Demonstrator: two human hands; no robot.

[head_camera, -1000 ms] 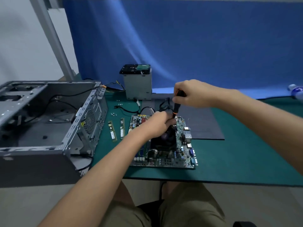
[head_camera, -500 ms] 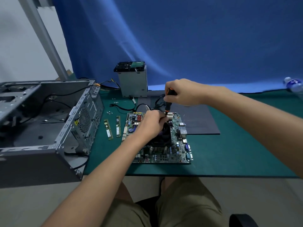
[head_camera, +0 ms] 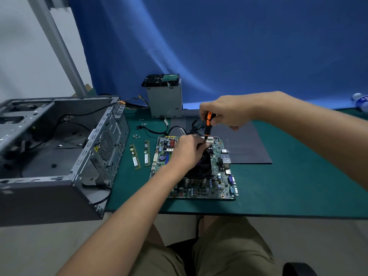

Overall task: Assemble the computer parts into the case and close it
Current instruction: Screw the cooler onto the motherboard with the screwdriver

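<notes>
On the green surface [head_camera: 298, 186], seen from the head camera, the circuit board [head_camera: 225, 176] lies flat just beside the open case [head_camera: 59, 156], not yet inside it. The right hand [head_camera: 225, 112] has its fingers clenched round the orange-and-black screwdriver [head_camera: 208, 124], held upright with its tip at the far edge of the black fan [head_camera: 201, 168] on the board. The left hand [head_camera: 189, 150] rests over the fan, fingers bunched at the tip; whether they pinch a screw, the shaft or nothing I cannot tell. The board looks light, stiff and fragile, so it is probably best lifted by its bare edges. Two memory sticks [head_camera: 135, 158] lie between board and case.
</notes>
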